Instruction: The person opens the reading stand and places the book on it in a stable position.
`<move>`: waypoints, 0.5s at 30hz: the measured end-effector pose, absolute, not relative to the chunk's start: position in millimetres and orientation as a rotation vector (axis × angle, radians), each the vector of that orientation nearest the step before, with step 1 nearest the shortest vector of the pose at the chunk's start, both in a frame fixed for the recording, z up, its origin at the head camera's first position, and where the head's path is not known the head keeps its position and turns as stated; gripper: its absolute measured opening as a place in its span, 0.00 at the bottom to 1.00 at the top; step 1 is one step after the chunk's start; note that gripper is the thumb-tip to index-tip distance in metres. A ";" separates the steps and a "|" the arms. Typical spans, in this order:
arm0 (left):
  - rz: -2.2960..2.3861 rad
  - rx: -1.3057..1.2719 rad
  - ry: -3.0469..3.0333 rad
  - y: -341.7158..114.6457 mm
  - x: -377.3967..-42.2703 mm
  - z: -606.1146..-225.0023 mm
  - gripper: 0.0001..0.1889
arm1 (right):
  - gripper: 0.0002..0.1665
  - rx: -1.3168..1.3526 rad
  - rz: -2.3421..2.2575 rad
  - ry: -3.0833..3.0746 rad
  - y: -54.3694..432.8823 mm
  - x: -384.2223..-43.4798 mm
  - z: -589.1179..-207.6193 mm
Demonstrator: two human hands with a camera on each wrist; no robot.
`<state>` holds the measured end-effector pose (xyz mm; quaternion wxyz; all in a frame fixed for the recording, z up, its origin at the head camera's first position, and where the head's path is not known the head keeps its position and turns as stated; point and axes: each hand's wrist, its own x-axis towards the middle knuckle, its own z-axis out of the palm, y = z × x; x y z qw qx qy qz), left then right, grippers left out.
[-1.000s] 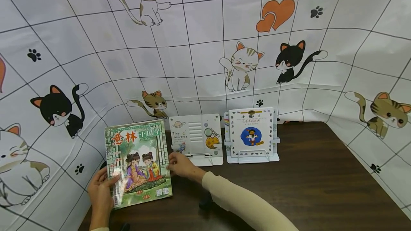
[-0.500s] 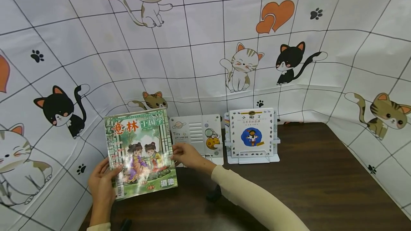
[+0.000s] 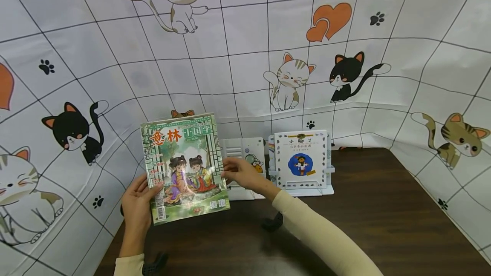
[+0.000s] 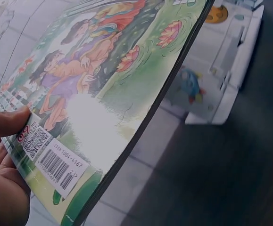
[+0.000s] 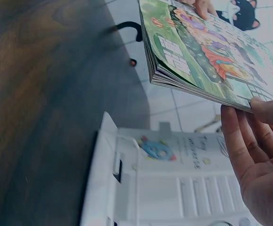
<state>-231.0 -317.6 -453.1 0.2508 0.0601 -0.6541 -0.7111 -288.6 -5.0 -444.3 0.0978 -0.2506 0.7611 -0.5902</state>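
A green-covered magazine [image 3: 188,169] with two cartoon girls on its front is held up above the table, tilted a little. My left hand [image 3: 137,203] grips its left edge, thumb on the cover and fingers behind. At the opposite edge, my right hand [image 3: 245,176] pinches it between thumb and fingers, as the right wrist view shows by the thumb [image 5: 268,112]. Just behind the magazine stands a white book stand [image 3: 253,146] with space drawings, partly hidden by the magazine and my right hand. The barcode label [image 4: 61,167] shows near my left thumb.
Right of that stand, a second white stand [image 3: 326,190] holds a white book [image 3: 284,161] with a blue round picture. Both are on the dark wooden table [image 3: 364,208]. A white cloth [image 3: 238,76] printed with cats surrounds the table at the back and sides.
Both hands have lifted the magazine and carried it to the right, so it now covers the left part of the space-patterned stand. The second stand and its book stay put.
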 end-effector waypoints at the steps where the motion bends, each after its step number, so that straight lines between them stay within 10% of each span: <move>1: -1.938 0.148 -1.786 -314.2 -231.9 -452.3 0.32 | 0.31 -0.742 -1.740 2.266 -0.7 -288.6 -443.2; 15: -1.936 0.032 -1.840 -268.3 -257.2 -446.0 0.29 | 0.30 -0.735 -1.680 2.489 55.7 -291.8 -426.8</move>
